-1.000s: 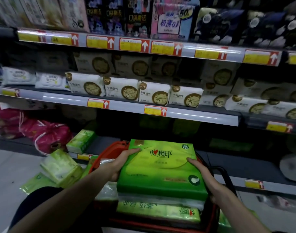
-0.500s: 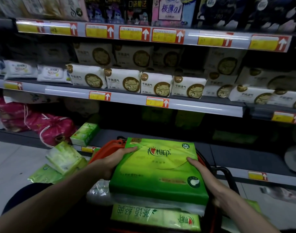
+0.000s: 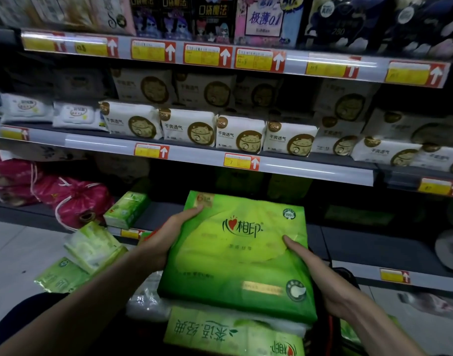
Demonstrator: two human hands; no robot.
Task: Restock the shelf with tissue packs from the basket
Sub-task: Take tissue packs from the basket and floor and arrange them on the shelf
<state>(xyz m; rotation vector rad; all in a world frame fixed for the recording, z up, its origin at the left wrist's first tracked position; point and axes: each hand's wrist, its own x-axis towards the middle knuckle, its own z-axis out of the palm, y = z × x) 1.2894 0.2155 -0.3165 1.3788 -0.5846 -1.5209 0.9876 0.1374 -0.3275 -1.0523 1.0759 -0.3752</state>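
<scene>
The left hand (image 3: pixel 163 242) is clamped on the left edge of a large green tissue pack (image 3: pixel 241 255), with the thumb laid over its far-left corner and the fingers hidden beneath. The right hand (image 3: pixel 320 276) is closed on the right edge in the same manner, thumb on top and fingers out of sight. The pack is held flat over the basket (image 3: pixel 331 328), of which only a strip of red rim is seen at the near right. Whether the pack is lifted free of the load below cannot be told. At least 1 further green pack (image 3: pixel 233 335) is seen lying in the basket under it, beneath some clear wrapping. The bottom shelf (image 3: pixel 374 242), straight ahead and far of the basket, is judged to be the target. Dim green shapes (image 3: pixel 287 186) are made out at its back, and 1 smaller green pack (image 3: pixel 127 209) is stood at its front edge to the left. A broad dark stretch of that shelf is shown bare on the right. More green packs (image 3: pixel 94 247) are scattered on the floor at the near left. The task is therefore judged to be partly done at most: this pack is not yet placed, the basket is not yet emptied, and the floor packs may also be waiting.
</scene>
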